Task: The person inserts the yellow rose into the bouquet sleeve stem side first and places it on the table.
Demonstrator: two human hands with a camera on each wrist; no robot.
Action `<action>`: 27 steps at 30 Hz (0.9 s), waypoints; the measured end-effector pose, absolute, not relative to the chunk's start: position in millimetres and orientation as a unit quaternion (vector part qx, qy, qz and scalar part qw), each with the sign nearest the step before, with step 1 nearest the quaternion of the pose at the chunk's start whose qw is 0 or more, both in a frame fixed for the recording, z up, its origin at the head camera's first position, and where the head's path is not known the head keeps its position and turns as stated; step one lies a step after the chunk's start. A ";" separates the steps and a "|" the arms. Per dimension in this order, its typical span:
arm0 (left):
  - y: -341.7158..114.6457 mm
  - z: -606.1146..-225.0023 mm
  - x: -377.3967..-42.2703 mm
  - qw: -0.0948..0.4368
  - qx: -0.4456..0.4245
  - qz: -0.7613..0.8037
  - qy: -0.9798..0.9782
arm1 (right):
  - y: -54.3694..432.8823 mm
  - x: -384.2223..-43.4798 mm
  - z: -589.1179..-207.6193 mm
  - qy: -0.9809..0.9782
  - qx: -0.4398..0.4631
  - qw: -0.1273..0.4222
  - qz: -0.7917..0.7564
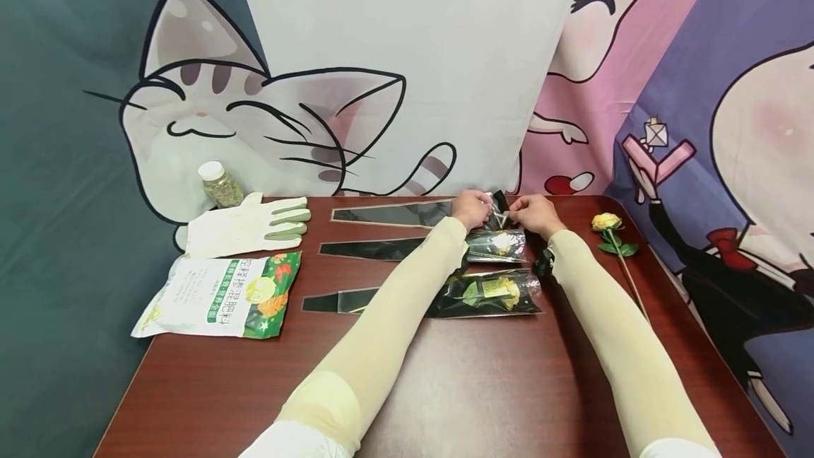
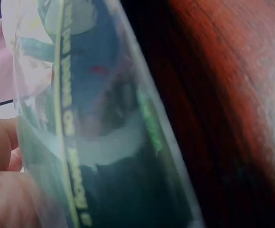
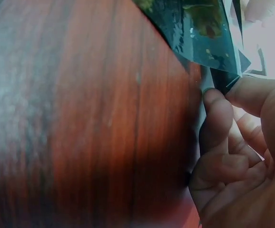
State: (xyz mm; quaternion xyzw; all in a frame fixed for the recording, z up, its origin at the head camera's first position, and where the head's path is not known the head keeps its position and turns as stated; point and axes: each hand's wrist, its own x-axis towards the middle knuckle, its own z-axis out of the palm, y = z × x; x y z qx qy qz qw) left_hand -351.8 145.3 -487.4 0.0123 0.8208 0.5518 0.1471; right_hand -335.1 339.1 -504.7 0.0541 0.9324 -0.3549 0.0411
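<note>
The farthest of three long black-and-clear flower sleeves (image 1: 394, 215) lies along the table's back edge, its wide end between both hands. My left hand (image 1: 472, 208) grips the sleeve near that end; in the left wrist view, its fingers (image 2: 6, 190) are at the side of the clear film with yellow lettering (image 2: 68, 123). With thumb and forefinger, my right hand (image 1: 537, 215) pinches a black corner (image 3: 224, 78) at the sleeve's mouth. How far its contents reach inside is hidden by the left hand. Two more sleeves, the middle one (image 1: 365, 249) and the near one (image 1: 473, 295), hold yellow roses.
A loose yellow rose (image 1: 607, 222) lies at the right on the brown table (image 1: 496, 380). On the left are a fertilizer bag (image 1: 210, 295), white-and-green gloves (image 1: 229, 232) and a white-capped jar (image 1: 222, 186). A printed curtain (image 1: 413, 34) hangs behind the table.
</note>
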 end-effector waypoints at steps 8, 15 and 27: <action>143.3 -486.1 -347.7 0.128 0.015 0.523 0.843 | 337.7 -329.5 -500.6 0.932 0.065 0.034 -0.355; 144.5 -487.2 -346.7 0.126 0.023 0.511 0.850 | 345.1 -313.1 -492.4 0.921 0.057 0.012 -0.384; 144.2 -483.4 -343.7 0.109 0.029 0.459 0.882 | 365.8 -274.5 -472.9 0.921 0.033 0.031 -0.387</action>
